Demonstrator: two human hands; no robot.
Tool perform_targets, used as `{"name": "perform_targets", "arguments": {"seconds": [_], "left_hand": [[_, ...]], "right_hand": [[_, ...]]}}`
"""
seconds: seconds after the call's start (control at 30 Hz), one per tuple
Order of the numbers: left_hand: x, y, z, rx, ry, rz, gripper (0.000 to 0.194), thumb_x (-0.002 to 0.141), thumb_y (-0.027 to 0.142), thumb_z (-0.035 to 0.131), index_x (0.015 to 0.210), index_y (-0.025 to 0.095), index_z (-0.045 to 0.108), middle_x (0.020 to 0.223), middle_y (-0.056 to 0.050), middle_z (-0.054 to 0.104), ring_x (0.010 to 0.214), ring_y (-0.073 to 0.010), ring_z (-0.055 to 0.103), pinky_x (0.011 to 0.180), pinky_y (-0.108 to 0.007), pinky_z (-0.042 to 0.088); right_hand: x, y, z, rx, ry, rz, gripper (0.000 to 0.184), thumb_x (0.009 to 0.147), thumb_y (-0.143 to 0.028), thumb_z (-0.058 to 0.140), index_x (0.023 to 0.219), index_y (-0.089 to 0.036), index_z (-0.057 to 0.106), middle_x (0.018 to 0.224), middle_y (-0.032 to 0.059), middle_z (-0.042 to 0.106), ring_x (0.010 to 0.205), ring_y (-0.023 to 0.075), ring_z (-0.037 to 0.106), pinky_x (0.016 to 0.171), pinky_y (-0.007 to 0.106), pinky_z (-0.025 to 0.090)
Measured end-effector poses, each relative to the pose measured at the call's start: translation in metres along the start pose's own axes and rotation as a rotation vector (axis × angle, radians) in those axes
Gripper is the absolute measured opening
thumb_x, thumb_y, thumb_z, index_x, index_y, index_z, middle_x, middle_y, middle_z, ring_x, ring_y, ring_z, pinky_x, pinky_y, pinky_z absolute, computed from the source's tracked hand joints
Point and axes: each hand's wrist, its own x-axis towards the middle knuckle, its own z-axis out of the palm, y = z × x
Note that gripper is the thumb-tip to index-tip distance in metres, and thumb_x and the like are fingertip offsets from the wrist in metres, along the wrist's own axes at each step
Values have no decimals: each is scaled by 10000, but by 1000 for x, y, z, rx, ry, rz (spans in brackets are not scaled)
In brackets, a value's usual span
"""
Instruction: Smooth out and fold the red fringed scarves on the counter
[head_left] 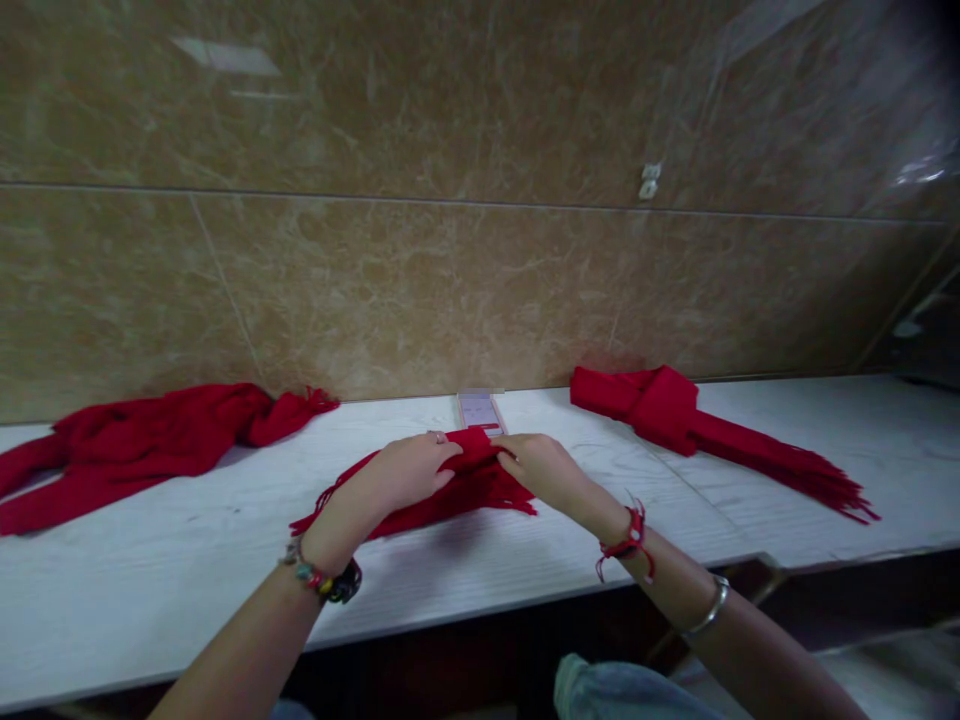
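Between my hands a red fringed scarf lies bunched on the white counter. My left hand grips its upper left part, the fingers curled into the cloth. Its upper right edge is pinched by my right hand, thumb below and fingers on top. Fringe shows at the scarf's left end and at its lower right. Just behind it a phone with a lit screen lies against the wall, its near end close to the cloth.
A second red scarf lies crumpled at the left. To the right, a folded and knotted red scarf stretches its fringe toward the front. The white counter ends at a tiled wall bearing a small white fixture.
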Motion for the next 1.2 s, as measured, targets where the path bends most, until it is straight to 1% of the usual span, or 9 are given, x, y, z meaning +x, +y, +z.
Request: {"name": "perform_targets", "arguments": {"seconds": [0.27,0.4,0.53,0.77,0.9,1.0,1.07,1.13,1.2], "left_hand": [[2,-6,-13,-52,-39,46,282,836,207,381,955,231,636,972,-29,651,880,-171,583,814,-272,420],[6,-6,-15,-66,-48,51,310,843,184,356,955,232,641,983,-23,657,896,-169,584,838,-272,411],[9,-2,-12,-4,-57,10,317,825,139,348,935,202,638,958,-54,660,862,-181,596,798,-281,431],[10,9,-12,94,-59,-43,296,813,122,330,910,156,608,898,-96,646,812,-203,602,744,-306,454],[7,6,-8,-8,-50,-37,264,819,235,400,996,138,570,1024,-113,610,899,-214,582,803,-310,447],[6,1,0,-136,-76,-74,561,741,373,546,1235,146,406,1264,-116,481,1106,-227,489,939,-310,381],[7,0,7,-160,-126,-118,705,724,393,567,1320,139,288,1378,-130,349,1229,-229,372,1011,-316,305],[8,0,11,-139,-177,-159,689,754,378,531,1335,126,259,1413,-145,278,1276,-229,300,1034,-329,266],[10,3,13,-108,-200,-177,639,785,364,488,1332,118,266,1415,-151,267,1283,-234,286,1032,-340,262]], "right_hand": [[-1,10,17,162,185,-50,261,804,-147,437,945,-185,654,923,52,671,850,156,607,785,274,460],[-2,10,19,150,193,-34,264,810,-134,426,964,-177,636,946,59,660,870,157,598,807,286,455],[-5,2,16,14,116,-31,256,783,-119,467,987,-150,619,989,82,638,920,179,576,836,292,441],[1,-21,15,-348,43,-10,189,809,-133,461,958,-143,578,944,113,592,865,223,566,725,327,469],[6,-24,21,-446,15,-37,202,838,-71,375,943,-129,537,890,130,593,800,222,587,661,319,475],[3,-23,25,-455,2,-29,245,834,-46,351,1015,-113,501,926,148,588,764,217,603,613,306,481],[1,-22,27,-438,-5,-8,317,828,-34,340,1116,-102,452,981,158,580,738,212,614,584,303,485],[0,-24,28,-414,-18,19,355,830,-40,336,1171,-102,415,1005,164,577,739,213,620,587,306,491],[2,-26,29,-405,-17,37,305,839,-71,355,1126,-112,449,989,161,582,783,223,617,618,315,497]]}}
